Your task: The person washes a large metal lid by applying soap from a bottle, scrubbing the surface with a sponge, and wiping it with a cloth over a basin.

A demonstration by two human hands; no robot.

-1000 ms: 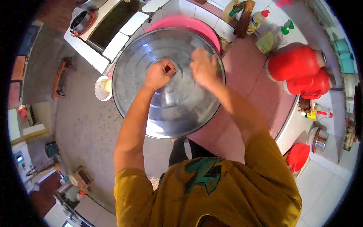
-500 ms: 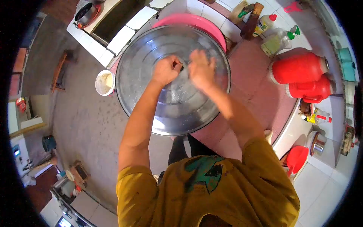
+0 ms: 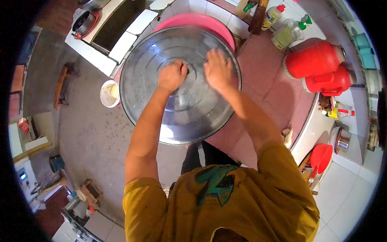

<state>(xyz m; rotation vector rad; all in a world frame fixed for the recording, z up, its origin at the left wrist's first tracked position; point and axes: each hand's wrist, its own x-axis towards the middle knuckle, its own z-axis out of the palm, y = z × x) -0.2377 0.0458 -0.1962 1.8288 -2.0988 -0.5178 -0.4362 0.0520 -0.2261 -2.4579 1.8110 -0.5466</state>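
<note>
A large round metal lid (image 3: pixel 181 117) with ring-shaped ridges lies in front of me, overlapping a pink basin (image 3: pixel 201 21) behind it. Near the lid's centre is my left hand (image 3: pixel 172 76), its fingers curled together; whatever they hold is hidden under them. Just to its right, my right hand (image 3: pixel 218 69) is over the lid with fingers apart and slightly blurred, holding nothing visible.
Two red thermoses (image 3: pixel 312 60) lie on the right of the pinkish counter (image 3: pixel 266 68), near soap bottles (image 3: pixel 287 35). A white bucket (image 3: pixel 109 93) is left of the lid. A red dipper (image 3: pixel 321 157) is at the lower right.
The left hand stays closed near the lid's centre, while the right hand shifts slightly over the surface with its fingers spread. The view has swung a little.
</note>
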